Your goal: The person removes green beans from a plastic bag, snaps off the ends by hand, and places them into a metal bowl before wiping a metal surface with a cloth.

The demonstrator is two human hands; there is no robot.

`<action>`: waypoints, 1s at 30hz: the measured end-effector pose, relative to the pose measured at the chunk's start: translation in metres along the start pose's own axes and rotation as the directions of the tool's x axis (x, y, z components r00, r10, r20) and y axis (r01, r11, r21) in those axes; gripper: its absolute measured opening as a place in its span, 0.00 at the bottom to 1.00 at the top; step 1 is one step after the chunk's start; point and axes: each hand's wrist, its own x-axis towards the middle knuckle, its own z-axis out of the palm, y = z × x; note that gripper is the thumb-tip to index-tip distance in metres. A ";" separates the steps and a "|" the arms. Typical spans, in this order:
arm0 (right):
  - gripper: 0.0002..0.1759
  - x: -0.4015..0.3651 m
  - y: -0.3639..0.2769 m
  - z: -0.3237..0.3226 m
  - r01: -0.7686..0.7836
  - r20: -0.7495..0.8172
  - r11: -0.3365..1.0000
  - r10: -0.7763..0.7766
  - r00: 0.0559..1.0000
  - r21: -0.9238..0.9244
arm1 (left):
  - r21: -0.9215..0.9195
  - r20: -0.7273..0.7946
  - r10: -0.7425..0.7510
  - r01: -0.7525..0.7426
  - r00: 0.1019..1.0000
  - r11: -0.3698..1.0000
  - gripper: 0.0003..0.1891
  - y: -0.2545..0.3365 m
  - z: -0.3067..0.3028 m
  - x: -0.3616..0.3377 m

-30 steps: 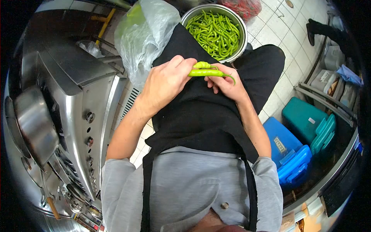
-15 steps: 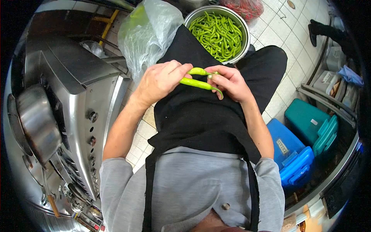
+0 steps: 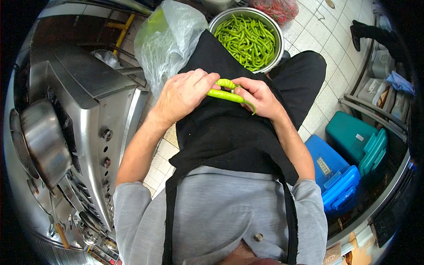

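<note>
1. Writing: the blue bin (image 3: pixel 314 148), on the right side of the metal bowl (image 3: pixel 280 44) and nearer the wearer, bears a pale label (image 3: pixel 323 166) that seems to read "POTATO". The teal bin (image 3: pixel 349 128) just beside it has a small white label (image 3: pixel 360 137), too small to read.
2. Left hand (image 3: pixel 185 92), on the near side of the bowl: its grip is closed, fingers curled over the left ends of two green peppers, the upper pepper (image 3: pixel 225 83) and the lower pepper (image 3: pixel 226 95).
3. Right hand (image 3: pixel 259 97), also on the bowl's near side: its grip is a pinch, thumb and fingers nearly together at the stem end of the upper pepper. Whether it also touches the lower pepper cannot be told.
4. Both peppers lie sideways across the view, roughly parallel, tilting slightly down to the right. The lower one's thin stem points right and curves back toward the wearer; the tips are hidden by the left hand.
5. The bowl holds a heap of green peppers (image 3: pixel 245 42) pointing in many directions. To its left is a clear plastic bag (image 3: pixel 170 44); just beyond its right side, a bag of red contents (image 3: pixel 278 9).
</note>
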 end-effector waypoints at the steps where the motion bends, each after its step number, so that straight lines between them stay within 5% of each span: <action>1: 0.12 0.000 0.000 0.000 -0.031 0.006 0.999 0.031 0.999 0.031 | 0.001 0.000 0.000 0.000 1.000 1.000 0.16 0.000 0.001 0.000; 2: 0.12 0.000 0.000 0.002 -0.030 0.007 0.999 0.030 1.000 0.031 | -0.074 0.022 -0.071 0.073 0.997 0.995 0.15 0.001 0.002 0.000; 4: 0.11 -0.002 -0.001 0.004 0.208 -0.049 0.971 -0.215 0.975 -0.118 | -0.146 0.048 -0.139 0.145 0.989 0.979 0.15 -0.002 0.010 0.000; 7: 0.10 -0.007 -0.004 0.004 0.127 -0.077 0.992 -0.127 0.989 -0.016 | -0.403 0.026 -0.183 0.178 0.983 0.898 0.11 -0.007 0.026 -0.003; 9: 0.10 -0.011 0.002 0.003 0.084 -0.093 0.995 -0.078 0.993 0.055 | -0.703 0.342 -0.380 0.502 0.859 0.504 0.08 -0.006 0.030 -0.004; 10: 0.10 -0.012 0.004 0.002 0.044 -0.104 0.991 -0.031 0.994 0.128 | -0.703 0.340 -0.381 0.501 0.860 0.504 0.08 -0.007 0.037 -0.006; 12: 0.11 -0.013 0.002 0.003 0.052 -0.096 0.987 -0.038 0.995 0.152 | -0.825 0.490 -0.357 0.556 0.795 0.106 0.12 -0.010 0.052 -0.009; 14: 0.11 -0.013 0.002 0.004 0.059 -0.089 0.982 -0.043 0.995 0.179 | -0.820 0.536 -0.344 0.573 0.771 0.005 0.12 -0.012 0.056 -0.010; 16: 0.12 -0.011 0.004 0.004 0.210 -0.080 0.978 -0.208 0.975 0.013 | -0.807 0.577 -0.376 0.575 0.725 -0.130 0.13 -0.011 0.055 -0.005; 17: 0.12 -0.012 0.005 0.002 0.209 -0.082 0.978 -0.208 0.975 0.015 | -0.775 0.592 -0.429 0.627 0.682 -0.072 0.15 -0.010 0.045 0.000; 19: 0.13 -0.013 0.009 -0.005 0.011 -0.134 0.951 0.031 0.991 0.308 | -0.750 0.520 -0.391 0.625 0.759 0.217 0.16 -0.022 0.039 -0.002; 20: 0.13 -0.010 0.014 -0.006 0.046 -0.161 0.934 0.013 0.987 0.354 | -0.748 0.520 -0.396 0.628 0.756 0.216 0.16 -0.025 0.035 0.000; 22: 0.14 -0.010 0.021 -0.008 0.023 -0.182 0.927 0.049 0.982 0.374 | -0.529 0.393 -0.257 0.446 0.883 0.722 0.17 -0.027 0.025 0.002; 30: 0.16 -0.012 0.011 -0.015 -0.057 -0.076 0.908 0.097 0.992 0.415 | -0.012 0.565 -0.307 0.380 0.766 0.925 0.19 -0.012 -0.011 0.024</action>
